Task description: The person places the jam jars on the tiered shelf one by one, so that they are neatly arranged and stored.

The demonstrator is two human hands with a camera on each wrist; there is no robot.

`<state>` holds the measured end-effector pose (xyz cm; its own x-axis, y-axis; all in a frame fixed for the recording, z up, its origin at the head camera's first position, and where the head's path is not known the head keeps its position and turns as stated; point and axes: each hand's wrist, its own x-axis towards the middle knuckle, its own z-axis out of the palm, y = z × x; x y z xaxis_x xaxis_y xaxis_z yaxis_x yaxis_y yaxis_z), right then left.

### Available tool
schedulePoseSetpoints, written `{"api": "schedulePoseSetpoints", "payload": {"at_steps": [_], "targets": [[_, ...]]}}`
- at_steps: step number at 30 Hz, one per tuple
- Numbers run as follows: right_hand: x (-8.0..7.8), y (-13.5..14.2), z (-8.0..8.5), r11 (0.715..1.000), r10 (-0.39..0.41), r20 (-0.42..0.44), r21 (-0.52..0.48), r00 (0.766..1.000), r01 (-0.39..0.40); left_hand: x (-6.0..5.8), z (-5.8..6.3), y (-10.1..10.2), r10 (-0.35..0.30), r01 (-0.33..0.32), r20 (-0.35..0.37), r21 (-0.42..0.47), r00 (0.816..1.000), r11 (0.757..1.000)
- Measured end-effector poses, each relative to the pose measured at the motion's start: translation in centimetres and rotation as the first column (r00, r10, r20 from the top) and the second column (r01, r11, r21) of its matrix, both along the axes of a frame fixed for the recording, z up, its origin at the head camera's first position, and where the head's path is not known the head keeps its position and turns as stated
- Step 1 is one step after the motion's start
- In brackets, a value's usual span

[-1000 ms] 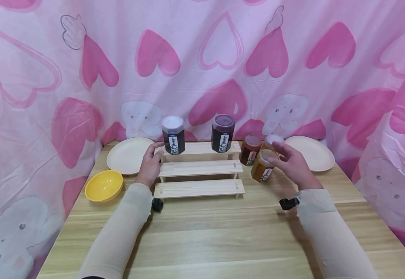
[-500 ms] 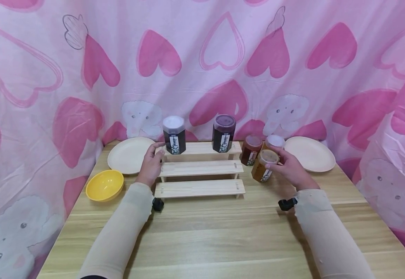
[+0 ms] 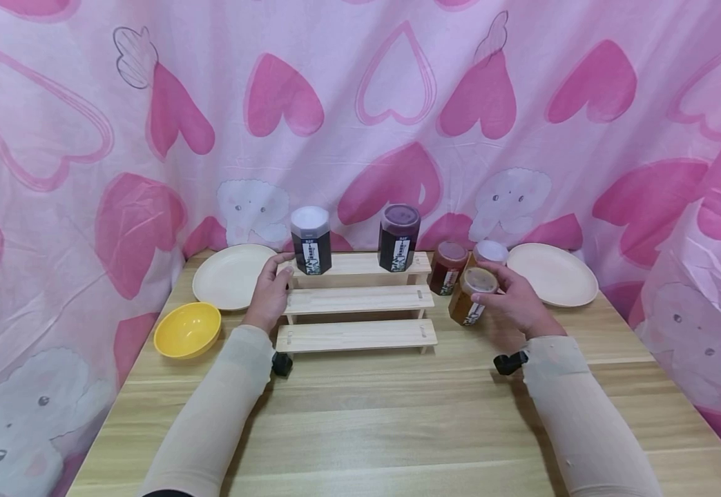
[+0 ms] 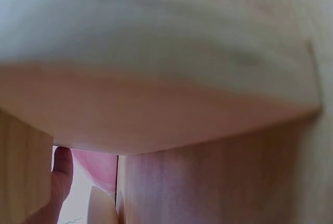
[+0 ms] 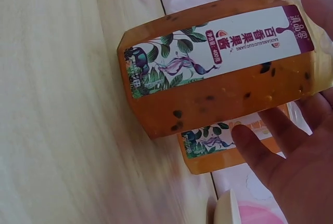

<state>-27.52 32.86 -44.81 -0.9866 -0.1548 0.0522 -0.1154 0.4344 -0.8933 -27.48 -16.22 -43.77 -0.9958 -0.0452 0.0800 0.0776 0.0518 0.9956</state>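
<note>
In the head view my right hand (image 3: 518, 301) holds a jar of orange passion fruit jam (image 3: 465, 310) near its lid, thumb at the front and fingers behind. The right wrist view shows the labelled jam jar (image 5: 223, 63) between thumb and fingers, black seeds inside. Another orange jar (image 5: 229, 151) stands behind it. A jar of red jam (image 3: 446, 268) is just left of these. My left hand (image 3: 267, 293) grips the left end of a three-tier wooden rack (image 3: 360, 299), beside a dark jar with a whitish lid (image 3: 312, 248). A dark purple jar (image 3: 399, 241) also stands on the top tier.
A yellow bowl (image 3: 186, 333) sits at the left on the wooden table (image 3: 367, 428). One cream plate (image 3: 226, 279) lies behind the bowl, and a second cream plate (image 3: 559, 276) at the back right. A pink heart-print curtain (image 3: 360, 83) encloses the table's back and sides.
My right hand has come in a little to the left, and its fingers have gone from loose above the orange jar to gripping it. The left hand stays at the rack.
</note>
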Motion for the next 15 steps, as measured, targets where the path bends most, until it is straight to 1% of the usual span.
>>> {"api": "schedulePoseSetpoints", "payload": {"at_steps": [2,7,10,12,15], "targets": [[0.1,0.0,-0.1,1.0,-0.019,-0.001,0.003,1.0,0.019,0.0,0.0,0.0,0.001,-0.001,0.006,0.0,1.0,1.0],[0.5,0.0,-0.1,0.998,-0.062,0.03,-0.007,0.998,0.062,0.0,0.0,0.1,0.003,-0.003,0.013,-0.011,1.0,1.0],[1.0,-0.2,0.1,0.997,-0.07,0.012,-0.034,0.997,0.071,0.0,0.0,0.1,0.001,-0.001,0.008,-0.015,1.0,1.0],[1.4,-0.5,0.5,0.996,-0.065,-0.018,-0.064,0.998,0.063,-0.6,-0.6,-0.1,0.003,-0.003,0.007,-0.014,1.0,1.0],[2.0,-1.1,1.5,0.994,-0.046,-0.053,-0.104,0.998,0.04,-1.5,-1.9,-0.4,0.011,-0.011,0.004,-0.007,1.0,1.0]]}}
